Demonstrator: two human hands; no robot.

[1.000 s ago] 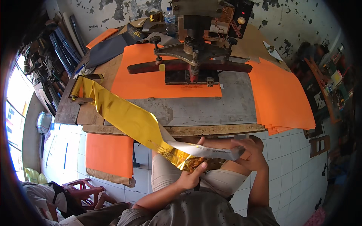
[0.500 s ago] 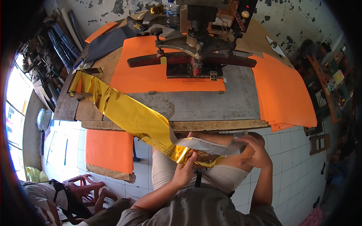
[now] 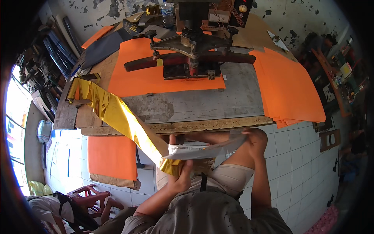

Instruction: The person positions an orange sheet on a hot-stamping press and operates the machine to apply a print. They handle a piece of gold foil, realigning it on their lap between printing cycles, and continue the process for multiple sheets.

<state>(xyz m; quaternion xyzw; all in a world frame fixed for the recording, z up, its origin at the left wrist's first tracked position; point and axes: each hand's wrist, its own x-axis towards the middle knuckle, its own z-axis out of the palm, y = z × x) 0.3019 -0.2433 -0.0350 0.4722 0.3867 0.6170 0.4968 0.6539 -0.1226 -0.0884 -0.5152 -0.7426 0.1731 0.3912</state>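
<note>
A long gold foil strip [image 3: 120,113] runs from a holder at the table's left side down to my lap. Near its lower bend, my left hand [image 3: 181,180] grips the foil, thumb uppermost. Past that hand the strip turns over, and its silvery-grey back [image 3: 210,150] stretches across my thighs. My right hand [image 3: 255,141] pinches the far end by my right knee, its fingers partly hidden. Below the stretched part, more brownish see-through foil hangs between my legs.
On the table stands a heavy press [image 3: 191,50] over an orange sheet [image 3: 136,78]. Orange sheets [image 3: 288,85] are stacked at the right, and another orange stack [image 3: 111,156] sits low at the left. A person [image 3: 50,208] sits at the lower left.
My right hand has moved up and outward, drawing the strip's grey part straighter. My left hand has shifted slightly left with the foil. The whole view has shifted a little.
</note>
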